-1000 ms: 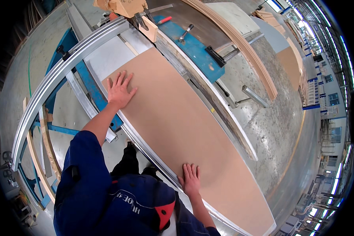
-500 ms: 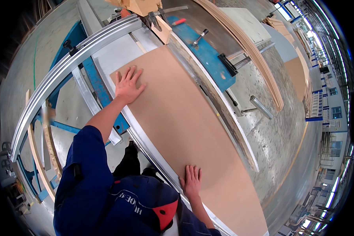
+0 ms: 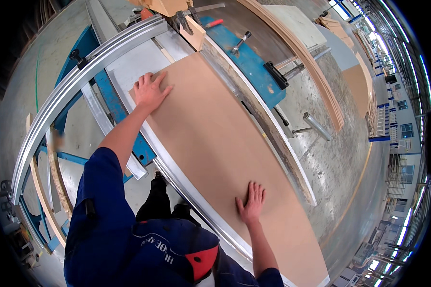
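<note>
A long brown board [image 3: 210, 138], like fibreboard, lies flat on the metal sliding table [image 3: 139, 57] of a blue saw-like machine. Near the board's far left corner rests my left hand [image 3: 151, 92], palm down, its fingers apart and slightly bent. Lower down, my right hand [image 3: 252, 204] lies on the board's surface with the thumb spread away from the fingers. Neither hand grips anything. A silver fence rail [image 3: 88, 60] with a black knob curves past the board's far left end.
A pale wood block [image 3: 192, 34] stands under a dark clamp just beyond the board. On the blue machine top [image 3: 254, 62] sits a black-handled lever [image 3: 242, 42]. Long wood strips [image 3: 316, 81] extend at the right. A metal roller [image 3: 316, 125] stands over the concrete floor.
My right hand has moved from the board's near edge inward and farther up onto its surface. My left hand has shifted slightly to the far left, its fingers more bent.
</note>
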### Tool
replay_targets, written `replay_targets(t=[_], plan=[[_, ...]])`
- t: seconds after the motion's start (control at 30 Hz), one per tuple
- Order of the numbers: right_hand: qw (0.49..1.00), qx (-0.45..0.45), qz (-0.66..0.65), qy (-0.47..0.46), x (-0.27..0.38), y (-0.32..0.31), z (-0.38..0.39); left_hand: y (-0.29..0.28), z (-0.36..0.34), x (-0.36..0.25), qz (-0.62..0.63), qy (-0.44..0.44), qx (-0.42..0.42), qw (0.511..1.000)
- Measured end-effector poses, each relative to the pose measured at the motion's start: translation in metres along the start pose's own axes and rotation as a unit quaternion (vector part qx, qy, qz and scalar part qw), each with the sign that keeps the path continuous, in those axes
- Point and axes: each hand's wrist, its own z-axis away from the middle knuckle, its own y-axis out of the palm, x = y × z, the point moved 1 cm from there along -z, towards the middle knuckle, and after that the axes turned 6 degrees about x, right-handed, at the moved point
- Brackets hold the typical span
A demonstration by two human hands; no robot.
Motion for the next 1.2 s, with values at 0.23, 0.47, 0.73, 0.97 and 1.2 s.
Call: replay_targets(t=[0.23, 0.47, 0.73, 0.97, 1.2], plan=[[0.998, -0.038, 0.027, -0.044, 0.011, -0.023, -0.096, -0.015, -0.046, -0.022, -0.066, 0.002, 0.118, 0.991], [0.997, -0.013, 0.078, 0.015, 0.040, -0.024, -0.134, -0.015, -0.083, -0.048, -0.052, 0.027, 0.164, 0.985], [0.999, -0.010, 0.031, 0.002, 0.054, -0.031, -0.129, -0.016, -0.099, -0.054, -0.026, 0.015, 0.180, 0.983], [0.988, 0.062, 0.031, -0.135, 0.147, 0.009, -0.037, -0.015, -0.099, -0.051, -0.018, 0.032, 0.178, 0.983], [0.992, 0.017, 0.054, -0.112, 0.147, 0.024, -0.043, -0.008, -0.105, -0.059, -0.002, 0.025, 0.158, 0.987]])
